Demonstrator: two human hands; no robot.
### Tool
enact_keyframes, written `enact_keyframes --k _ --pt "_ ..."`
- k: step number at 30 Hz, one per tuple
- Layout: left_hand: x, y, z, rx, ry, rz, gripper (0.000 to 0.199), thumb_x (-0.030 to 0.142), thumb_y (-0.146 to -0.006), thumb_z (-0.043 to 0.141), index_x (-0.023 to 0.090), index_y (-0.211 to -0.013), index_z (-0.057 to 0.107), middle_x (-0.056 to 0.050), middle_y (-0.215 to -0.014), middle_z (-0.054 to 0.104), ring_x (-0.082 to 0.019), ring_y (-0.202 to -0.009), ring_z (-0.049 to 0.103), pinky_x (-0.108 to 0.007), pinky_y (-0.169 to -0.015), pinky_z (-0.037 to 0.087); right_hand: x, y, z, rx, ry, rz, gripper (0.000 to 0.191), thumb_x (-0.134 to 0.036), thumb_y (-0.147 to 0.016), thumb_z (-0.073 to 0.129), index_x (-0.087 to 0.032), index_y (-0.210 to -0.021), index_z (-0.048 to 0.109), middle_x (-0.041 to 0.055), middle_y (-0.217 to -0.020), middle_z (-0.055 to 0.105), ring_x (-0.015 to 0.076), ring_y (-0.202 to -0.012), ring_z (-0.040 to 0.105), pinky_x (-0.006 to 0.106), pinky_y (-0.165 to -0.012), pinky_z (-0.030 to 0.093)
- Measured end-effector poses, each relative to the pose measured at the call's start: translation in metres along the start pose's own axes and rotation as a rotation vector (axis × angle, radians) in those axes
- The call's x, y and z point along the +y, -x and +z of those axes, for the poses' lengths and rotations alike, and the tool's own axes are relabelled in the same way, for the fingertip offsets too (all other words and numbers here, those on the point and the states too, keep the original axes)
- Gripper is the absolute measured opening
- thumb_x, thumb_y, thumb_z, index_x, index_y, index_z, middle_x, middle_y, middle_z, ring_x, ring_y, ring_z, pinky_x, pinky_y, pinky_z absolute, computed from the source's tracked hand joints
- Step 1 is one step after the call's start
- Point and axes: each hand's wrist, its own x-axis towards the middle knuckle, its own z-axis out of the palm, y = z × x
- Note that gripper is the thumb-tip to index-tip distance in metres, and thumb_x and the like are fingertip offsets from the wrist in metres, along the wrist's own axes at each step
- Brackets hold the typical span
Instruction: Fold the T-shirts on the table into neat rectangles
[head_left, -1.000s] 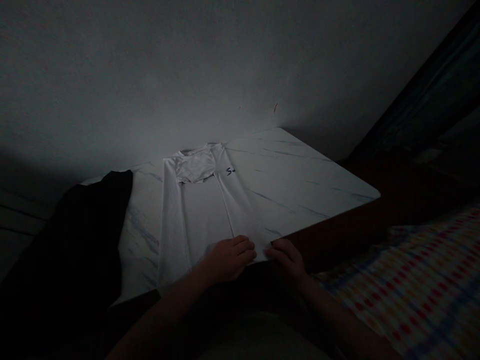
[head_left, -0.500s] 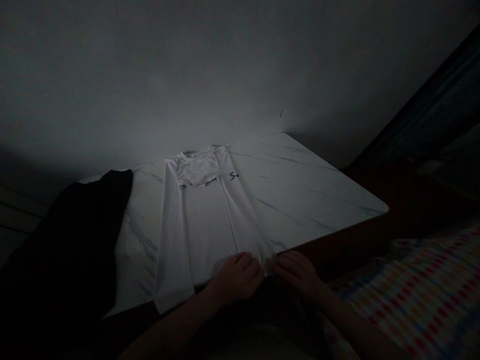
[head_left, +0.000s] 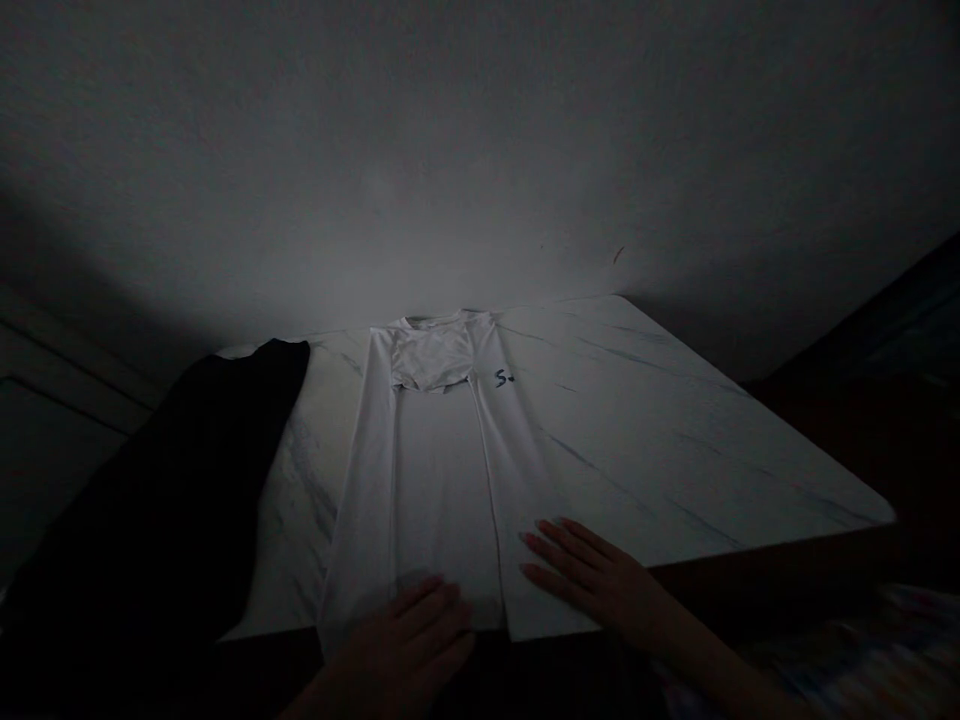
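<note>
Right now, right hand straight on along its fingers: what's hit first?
The right hand has its fingers on the white shirt; first ahead is probably the long fold down its middle, though dim light blurs depth.

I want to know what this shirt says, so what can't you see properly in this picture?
In the head view:
- Blue writing on the white shirt: too small and dim to read past the first letter.
- Black cloth: too dark to show its shape, and the bottom edge of the picture cuts it off.
- Bottom of the shirt: the left hand covers part of it.
</note>
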Motion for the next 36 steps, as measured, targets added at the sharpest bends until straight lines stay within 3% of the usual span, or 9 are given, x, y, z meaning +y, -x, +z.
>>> enact_keyframes --k 6,12,15,19,23,27,30,32,36 --pt "-0.016 0.097 -0.023 -0.072 -0.172 -0.160 0.046 0.017 -0.090 0.053 0.032 -0.133 0.056 0.005 -0.148 0.050 -0.019 -0.142 0.038 -0.036 -0.119 0.031 0.014 0.004 0.003 0.003 -0.077 -0.097 0.051 -0.015 -0.098 0.043 -0.030 -0.147 0.043 -0.0007 -0.155 0.040 0.0177 -0.146 0.027 0.039 -0.121 0.025" --pt "-0.030 0.099 -0.003 -0.021 -0.071 -0.206 0.041 0.025 -0.096 0.053 0.033 -0.137 0.053 0.001 -0.139 0.059 -0.018 -0.139 0.044 -0.036 -0.114 0.039 0.035 0.001 0.015 -0.019 -0.467 -0.091 0.045 -0.021 -0.098 0.044 -0.039 -0.139 0.052 -0.0050 -0.139 0.059 0.0152 -0.136 0.045 0.038 -0.113 0.040" --pt "-0.043 0.091 -0.010 0.082 0.266 -0.286 0.035 0.039 -0.100 0.044 0.032 -0.131 0.058 -0.001 -0.125 0.069 -0.016 -0.132 0.052 -0.032 -0.110 0.043 0.042 0.000 0.006 -0.079 -0.686 0.081 0.034 -0.036 -0.098 0.047 -0.042 -0.128 0.061 -0.0035 -0.123 0.070 0.0178 -0.124 0.058 0.038 -0.105 0.048" --pt "-0.077 0.072 -0.043 0.101 0.794 -0.609 0.032 0.043 -0.100 0.043 0.032 -0.113 0.070 -0.003 -0.108 0.075 -0.019 -0.111 0.067 -0.038 -0.102 0.050 0.060 -0.026 -0.024 -0.034 -0.767 0.571 0.039 -0.057 -0.091 0.051 -0.031 -0.108 0.075 0.0065 -0.102 0.076 0.0257 -0.096 0.071 0.039 -0.084 0.059" --pt "-0.149 0.030 -0.075 0.253 0.938 -0.830 0.037 0.050 -0.093 0.054 0.020 -0.101 0.074 -0.010 -0.099 0.076 -0.022 -0.091 0.071 -0.032 -0.080 0.058 0.108 -0.103 -0.049 0.156 -0.799 0.850 0.053 -0.069 -0.083 0.052 -0.021 -0.080 0.076 0.0073 -0.076 0.074 0.0260 -0.075 0.070 0.037 -0.071 0.059" --pt "-0.251 -0.031 -0.081 0.572 1.093 -1.012 0.040 0.052 -0.074 0.076 0.016 -0.092 0.073 -0.004 -0.079 0.071 -0.013 -0.065 0.063 -0.020 -0.058 0.049 0.186 -0.196 -0.041 0.466 -0.712 0.916 0.052 -0.065 -0.081 0.055 -0.018 -0.090 0.074 0.0063 -0.084 0.075 0.0252 -0.083 0.067 0.036 -0.077 0.054" --pt "-0.331 -0.072 -0.061 0.687 1.149 -0.980 0.048 0.053 -0.066 0.081 0.016 -0.096 0.071 -0.002 -0.078 0.068 -0.012 -0.066 0.060 -0.020 -0.061 0.047 0.253 -0.253 -0.010 0.556 -0.615 0.937 0.047 -0.057 -0.084 0.053 -0.014 -0.089 0.071 0.0065 -0.081 0.073 0.0225 -0.079 0.065 0.031 -0.071 0.050" --pt "-0.380 -0.093 -0.037 0.702 1.089 -1.009 0.049 0.051 -0.067 0.079 0.016 -0.099 0.071 -0.002 -0.081 0.069 -0.014 -0.070 0.062 -0.023 -0.065 0.049 0.292 -0.281 0.016 0.478 -0.497 1.019 0.039 -0.047 -0.089 0.051 -0.013 -0.088 0.070 0.0069 -0.082 0.072 0.0200 -0.076 0.063 0.027 -0.067 0.047" --pt "-0.453 -0.115 0.021 0.497 0.631 -1.299 0.029 0.029 -0.084 0.061 0.015 -0.108 0.070 -0.006 -0.088 0.072 -0.018 -0.081 0.065 -0.026 -0.070 0.050 0.340 -0.309 0.067 0.243 -0.272 1.188 0.027 -0.034 -0.091 0.053 -0.014 -0.083 0.068 0.0078 -0.082 0.071 0.0183 -0.075 0.062 0.024 -0.064 0.041"
